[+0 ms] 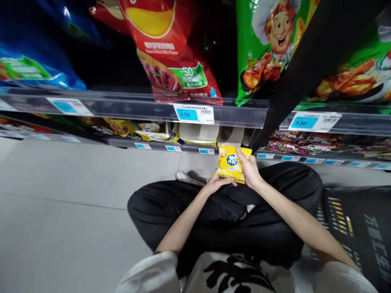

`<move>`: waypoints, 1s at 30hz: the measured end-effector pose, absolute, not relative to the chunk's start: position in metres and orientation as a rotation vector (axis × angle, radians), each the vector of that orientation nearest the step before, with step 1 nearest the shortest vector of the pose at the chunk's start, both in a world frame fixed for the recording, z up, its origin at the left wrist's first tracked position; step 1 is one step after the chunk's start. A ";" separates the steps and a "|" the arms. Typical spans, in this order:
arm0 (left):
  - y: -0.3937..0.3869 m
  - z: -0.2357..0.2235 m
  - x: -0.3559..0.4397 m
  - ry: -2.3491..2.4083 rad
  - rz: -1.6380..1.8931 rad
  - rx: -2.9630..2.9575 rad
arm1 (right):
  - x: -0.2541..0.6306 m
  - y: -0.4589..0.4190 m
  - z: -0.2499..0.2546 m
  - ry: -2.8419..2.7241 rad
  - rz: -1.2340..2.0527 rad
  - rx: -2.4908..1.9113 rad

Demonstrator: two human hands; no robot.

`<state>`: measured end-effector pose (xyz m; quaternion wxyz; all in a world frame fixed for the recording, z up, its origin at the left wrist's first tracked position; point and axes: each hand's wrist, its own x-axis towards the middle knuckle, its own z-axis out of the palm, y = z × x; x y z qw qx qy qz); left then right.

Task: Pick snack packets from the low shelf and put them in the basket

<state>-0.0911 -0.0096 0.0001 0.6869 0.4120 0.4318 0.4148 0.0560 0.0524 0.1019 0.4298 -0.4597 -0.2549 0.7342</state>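
A small yellow snack bag (227, 162) with a blue and white logo is held up in front of the lower shelf, above my crossed legs. My left hand (217, 182) grips its lower left edge, the thumb lying along the bottom front. On the right side, my right hand (249, 170) pinches it with the thumb on the printed face. The fingers behind the bag are hidden. Just beyond it, the bottom shelf holds open cardboard boxes (198, 133) and some yellow and white packets (157, 131).
On the upper shelf stand a red chip bag (183, 49), a green chip bag (262, 49) and blue bags (33, 53) above price tags (194, 114). Red and white packets (301, 141) fill the lower right shelf. A dark basket (351, 228) sits at my right on the grey floor (67, 211).
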 end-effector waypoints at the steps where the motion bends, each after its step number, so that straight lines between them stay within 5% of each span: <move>1: -0.009 -0.001 -0.091 0.978 0.934 0.916 | 0.055 0.054 0.100 -0.599 1.817 -1.159; 30: 0.003 0.027 -0.090 0.858 0.817 1.022 | 0.057 0.064 0.099 -0.532 1.682 -1.380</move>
